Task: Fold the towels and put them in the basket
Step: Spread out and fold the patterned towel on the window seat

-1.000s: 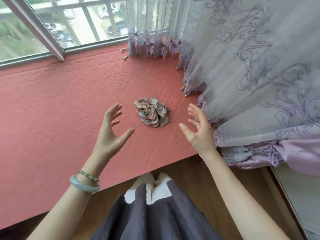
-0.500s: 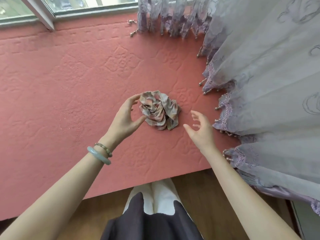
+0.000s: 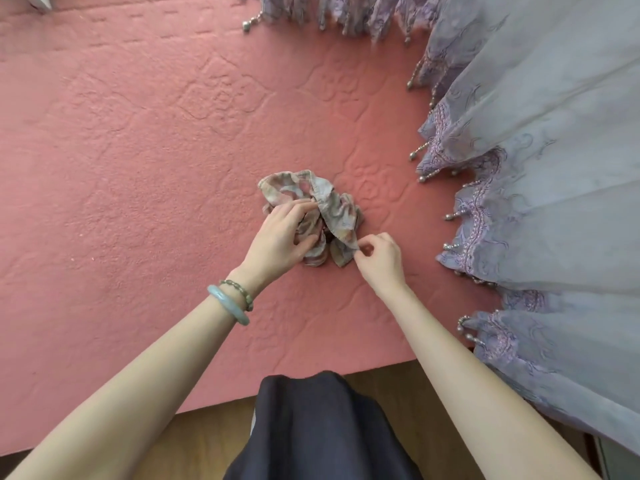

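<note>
- The towel (image 3: 334,207), a small crumpled cloth in faded pink and grey checks, lies on the coral embossed mat (image 3: 138,150). It sits nearer the mat's front edge than its far edge, and close to the beaded hem of the lilac curtain (image 3: 536,174) without touching it.
- The left hand (image 3: 280,237) has its fingers and thumb curled into the bunched left part of the cloth, gripping it.
- The right hand (image 3: 379,259) pinches a tip of the fabric at the bundle's near right, between thumb and forefinger.
- From its loose, soft folds it looks light, thin and limp. It would likely sag from any single hold and keep no shape.
- The best holds are probably two neighbouring corners, pulled apart to spread it flat, but most corners are buried in the bunch.
- No basket shows.
</note>
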### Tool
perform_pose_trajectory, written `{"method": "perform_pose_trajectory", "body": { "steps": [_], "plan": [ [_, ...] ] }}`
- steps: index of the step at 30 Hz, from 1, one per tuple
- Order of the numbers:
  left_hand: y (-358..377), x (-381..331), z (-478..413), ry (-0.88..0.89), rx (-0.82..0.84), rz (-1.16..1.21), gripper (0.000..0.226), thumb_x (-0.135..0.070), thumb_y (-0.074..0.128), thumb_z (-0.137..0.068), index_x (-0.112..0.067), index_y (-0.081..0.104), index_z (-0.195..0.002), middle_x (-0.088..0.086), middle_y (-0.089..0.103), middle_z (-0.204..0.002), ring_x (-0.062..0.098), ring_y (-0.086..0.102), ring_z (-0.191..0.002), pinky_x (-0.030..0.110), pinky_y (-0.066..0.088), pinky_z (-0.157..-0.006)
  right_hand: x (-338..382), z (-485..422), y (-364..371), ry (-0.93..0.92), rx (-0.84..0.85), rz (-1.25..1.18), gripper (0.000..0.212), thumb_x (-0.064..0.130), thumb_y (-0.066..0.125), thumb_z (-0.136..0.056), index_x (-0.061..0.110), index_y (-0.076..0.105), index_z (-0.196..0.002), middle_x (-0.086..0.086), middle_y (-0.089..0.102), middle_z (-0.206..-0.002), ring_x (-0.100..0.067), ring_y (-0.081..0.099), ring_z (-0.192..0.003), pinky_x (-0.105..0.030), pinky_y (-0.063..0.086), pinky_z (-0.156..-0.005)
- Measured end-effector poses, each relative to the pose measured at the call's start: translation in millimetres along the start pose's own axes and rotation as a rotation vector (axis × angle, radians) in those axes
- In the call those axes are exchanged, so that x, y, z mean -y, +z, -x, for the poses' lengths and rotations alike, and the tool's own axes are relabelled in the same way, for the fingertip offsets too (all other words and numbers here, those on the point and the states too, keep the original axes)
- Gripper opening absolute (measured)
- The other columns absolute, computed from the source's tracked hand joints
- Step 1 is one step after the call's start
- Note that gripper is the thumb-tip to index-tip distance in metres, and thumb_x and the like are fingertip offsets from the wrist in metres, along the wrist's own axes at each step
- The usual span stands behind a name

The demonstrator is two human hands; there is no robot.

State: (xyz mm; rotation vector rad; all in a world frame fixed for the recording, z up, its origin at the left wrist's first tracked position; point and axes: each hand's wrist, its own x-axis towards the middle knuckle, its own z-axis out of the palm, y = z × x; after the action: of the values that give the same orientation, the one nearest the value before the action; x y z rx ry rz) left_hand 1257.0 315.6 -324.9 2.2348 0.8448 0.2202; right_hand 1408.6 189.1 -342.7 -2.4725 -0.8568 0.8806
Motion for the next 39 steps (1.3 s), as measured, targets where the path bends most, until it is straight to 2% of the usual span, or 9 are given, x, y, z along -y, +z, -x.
{"method": "perform_pose_trajectory", "body": {
  "steps": [8,12,16,21,25,27,31,35,39],
  "plan": [
    [-40,-41,3,0.019,-0.002,0.086,0.052,-0.018,0.070,-0.082,-0.012,0.051,-0.129,0.003,0.053,-0.130,0.016,0.045,-0.124,0.028,0.034,-0.106,49,26,-72,-0.080,-0.011,-0.274,0.007,0.013,0.058,-0.086,0.018,0.055,-0.083,0.011,0.061,-0.066,0.003,0.056,-0.059,-0.012,0.040,-0.059],
    [-82,-87,-6,0.079,0.020,0.110,0.058,-0.023,0.072,-0.080,-0.015,0.046,-0.132,0.000,0.052,-0.134,0.012,0.042,-0.127,0.022,0.029,-0.106,94,42,-118,-0.247,0.012,-0.222,0.012,0.013,0.059,-0.086,0.023,0.065,-0.087,0.015,0.063,-0.070,0.010,0.056,-0.063,-0.006,0.040,-0.061],
    [-129,-125,-7,0.077,0.083,0.169,0.060,-0.028,0.070,-0.081,-0.018,0.043,-0.133,0.000,0.060,-0.124,0.010,0.056,-0.109,0.019,0.041,-0.092,145,64,-166,-0.370,0.047,-0.180,0.011,0.018,0.068,-0.081,0.019,0.073,-0.091,0.010,0.068,-0.078,0.003,0.058,-0.069,-0.007,0.043,-0.069],
    [-180,-162,10,0.047,0.058,0.288,0.043,-0.022,0.078,-0.075,-0.018,0.058,-0.113,-0.005,0.067,-0.097,0.008,0.062,-0.089,0.015,0.047,-0.080,195,99,-216,-0.480,0.060,-0.215,0.014,0.024,0.075,-0.076,0.024,0.066,-0.087,0.006,0.066,-0.076,0.002,0.056,-0.065,-0.009,0.043,-0.065],
    [-209,-183,24,0.075,0.042,0.250,0.025,-0.025,0.078,-0.074,-0.009,0.063,-0.085,-0.007,0.052,-0.069,0.013,0.049,-0.066,0.038,0.045,-0.065,217,121,-239,-0.537,0.071,-0.264,0.023,0.026,0.077,-0.074,0.023,0.059,-0.088,0.008,0.062,-0.073,0.001,0.054,-0.063,-0.014,0.045,-0.068],
    [-221,-192,30,0.109,-0.012,0.236,0.020,-0.024,0.074,-0.078,-0.011,0.059,-0.075,-0.011,0.045,-0.062,0.004,0.040,-0.060,0.031,0.037,-0.058,223,131,-246,-0.558,0.103,-0.330,0.027,0.025,0.077,-0.074,0.021,0.059,-0.093,0.004,0.064,-0.076,-0.003,0.057,-0.068,-0.018,0.048,-0.071],
    [-245,-207,44,0.132,-0.092,0.262,0.006,-0.033,0.069,-0.078,-0.033,0.069,-0.084,-0.016,0.066,-0.077,0.000,0.061,-0.075,0.015,0.044,-0.069,219,143,-248,-0.553,0.263,-0.478,0.037,0.011,0.080,-0.071,0.015,0.058,-0.101,-0.002,0.061,-0.084,-0.010,0.058,-0.075,-0.019,0.049,-0.073],
    [-264,-214,56,0.113,-0.158,0.246,0.010,-0.020,0.072,-0.079,-0.027,0.072,-0.087,-0.010,0.071,-0.085,0.005,0.064,-0.084,0.025,0.051,-0.074,209,147,-231,-0.536,0.370,-0.399,0.035,0.011,0.079,-0.072,0.024,0.062,-0.100,0.001,0.063,-0.097,-0.013,0.060,-0.092,-0.021,0.048,-0.080],
    [-279,-220,71,0.113,-0.210,0.278,0.015,-0.040,0.066,-0.076,-0.030,0.071,-0.085,-0.005,0.069,-0.085,0.010,0.064,-0.082,0.033,0.053,-0.074,213,147,-211,-0.559,0.346,-0.349,0.036,0.016,0.075,-0.077,0.033,0.060,-0.106,-0.001,0.060,-0.109,-0.008,0.054,-0.098,-0.022,0.043,-0.083]
  ]
}}
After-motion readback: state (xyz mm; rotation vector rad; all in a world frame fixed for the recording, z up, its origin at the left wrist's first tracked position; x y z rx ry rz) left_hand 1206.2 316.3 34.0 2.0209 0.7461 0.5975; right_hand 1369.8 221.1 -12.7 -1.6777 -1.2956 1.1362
